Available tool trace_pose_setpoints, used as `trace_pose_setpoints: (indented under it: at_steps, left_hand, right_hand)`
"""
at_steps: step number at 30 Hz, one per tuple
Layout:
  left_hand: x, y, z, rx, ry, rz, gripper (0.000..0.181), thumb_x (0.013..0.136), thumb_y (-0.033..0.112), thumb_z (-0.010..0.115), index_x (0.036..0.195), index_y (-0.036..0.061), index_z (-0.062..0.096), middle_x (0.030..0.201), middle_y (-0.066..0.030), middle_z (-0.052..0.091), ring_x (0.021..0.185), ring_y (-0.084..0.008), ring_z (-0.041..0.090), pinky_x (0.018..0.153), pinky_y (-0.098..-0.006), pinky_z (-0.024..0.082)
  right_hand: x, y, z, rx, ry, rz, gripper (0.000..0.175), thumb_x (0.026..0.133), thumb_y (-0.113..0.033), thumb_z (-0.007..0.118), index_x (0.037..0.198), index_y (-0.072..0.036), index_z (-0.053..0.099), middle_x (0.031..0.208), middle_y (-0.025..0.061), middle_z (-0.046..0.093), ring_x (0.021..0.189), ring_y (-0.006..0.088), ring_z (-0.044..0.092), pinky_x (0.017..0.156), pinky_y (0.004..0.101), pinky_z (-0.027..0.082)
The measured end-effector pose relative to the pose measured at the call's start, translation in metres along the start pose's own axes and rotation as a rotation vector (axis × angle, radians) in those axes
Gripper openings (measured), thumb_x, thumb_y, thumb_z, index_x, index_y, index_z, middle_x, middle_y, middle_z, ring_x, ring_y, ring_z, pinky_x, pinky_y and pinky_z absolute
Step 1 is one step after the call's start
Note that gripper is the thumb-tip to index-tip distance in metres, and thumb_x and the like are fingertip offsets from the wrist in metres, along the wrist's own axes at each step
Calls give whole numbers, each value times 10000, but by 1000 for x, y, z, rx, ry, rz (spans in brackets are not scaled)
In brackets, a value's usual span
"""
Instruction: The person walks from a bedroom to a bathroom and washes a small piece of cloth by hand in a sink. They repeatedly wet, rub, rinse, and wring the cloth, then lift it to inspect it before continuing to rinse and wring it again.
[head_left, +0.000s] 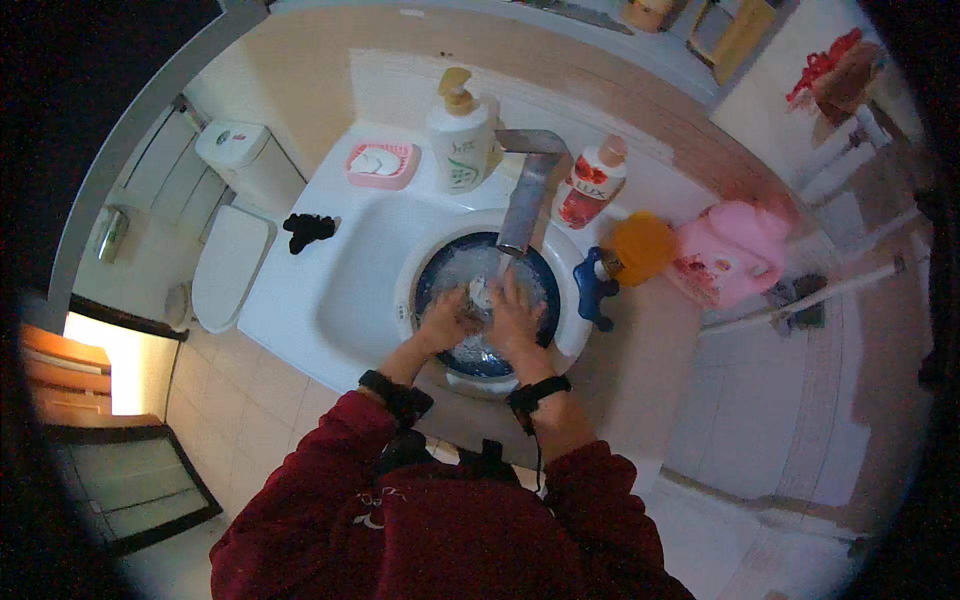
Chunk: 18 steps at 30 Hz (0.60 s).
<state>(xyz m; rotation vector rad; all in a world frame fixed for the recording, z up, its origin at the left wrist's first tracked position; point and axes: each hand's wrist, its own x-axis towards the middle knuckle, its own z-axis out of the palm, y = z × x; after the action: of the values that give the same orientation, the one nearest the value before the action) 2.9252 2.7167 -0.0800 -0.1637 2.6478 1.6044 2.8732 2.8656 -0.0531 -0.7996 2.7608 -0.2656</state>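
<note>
Both my hands are inside a round basin (406, 289) with a white rim and dark blue inner wall, standing in the white sink (352, 292). Foamy water (469, 259) lies in the basin, under the spout of a metal faucet (525, 195). On the left side, my left hand (448, 319) has its fingers curled down at the water, and whether they grip anything is hidden. My right hand (514, 315) reaches in palm down with its fingers spread. A small whitish thing (480, 291) shows between the hands, too blurred to name.
Behind the basin stand a white pump bottle (459, 150), a Lux bottle (591, 184) and a pink soap dish (382, 166). To the right are a blue-handled brush (596, 285) with an orange head and a pink jug (731, 255). A black scrunchie (307, 231) lies left; beyond is a toilet (232, 266).
</note>
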Motion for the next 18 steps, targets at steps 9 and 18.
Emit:
trace_pose_setpoints:
  at_steps: [9,18]
  left_hand:
    - [4,-14,10,-643,45,-636,593,832,357,537,1327,90,349,1261,-175,447,1187,-300,404,970,-427,347]
    - [22,-2,19,-1129,-47,-154,480,907,490,383,1199,128,500,1127,-81,550,1006,-232,517,802,-425,440]
  right_hand:
    - [24,3,-16,342,-231,198,516,720,-191,664,1204,-119,501,1126,129,565,1034,325,540,932,448,348]
    - [-28,-44,-24,278,280,-207,467,866,-271,498,1304,-119,447,1421,107,296,1282,332,286,1055,452,184]
